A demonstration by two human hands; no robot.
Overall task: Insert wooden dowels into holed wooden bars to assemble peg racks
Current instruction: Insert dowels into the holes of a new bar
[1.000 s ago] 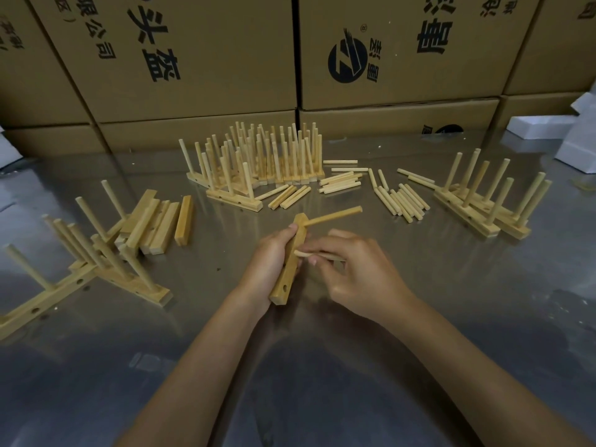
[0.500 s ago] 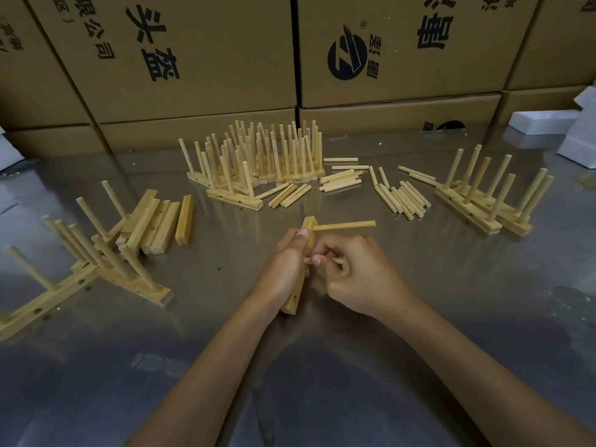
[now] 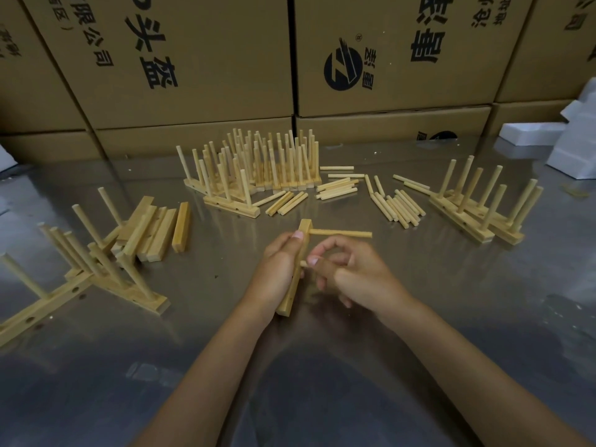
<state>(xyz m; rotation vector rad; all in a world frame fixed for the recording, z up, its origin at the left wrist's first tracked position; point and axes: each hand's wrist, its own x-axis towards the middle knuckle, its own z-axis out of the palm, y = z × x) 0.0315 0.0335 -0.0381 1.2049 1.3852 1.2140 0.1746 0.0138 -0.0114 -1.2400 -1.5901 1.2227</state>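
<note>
Surface: a metal tabletop (image 3: 403, 317), dull grey and reflective, scuffed, with small specks scattered on it; both forearms reach in from the near edge.
Room: a wall of stacked cardboard cartons (image 3: 193, 59) printed with black characters and a round logo stands along the far edge; white foam blocks (image 3: 567, 150) sit at the far right.
Left hand (image 3: 277, 269): curled round a holed wooden bar (image 3: 295, 285), thumb on its far end; the bar is held on edge above the tabletop's middle.
Inserted dowel (image 3: 338, 233): stuck in the bar's far end, pointing right.
Right hand (image 3: 351, 272): fingers curled, pinching a second dowel (image 3: 303, 263) whose tip meets the bar's side at mid-length; most of it is hidden.
Loose dowels (image 3: 396, 204): lying flat beyond the hands, to the right.
Finished racks (image 3: 258, 169): clustered at the far centre; more at right (image 3: 477, 208) and left (image 3: 96, 269).
Spare bars (image 3: 158, 230): piled at left, beside the left racks.
</note>
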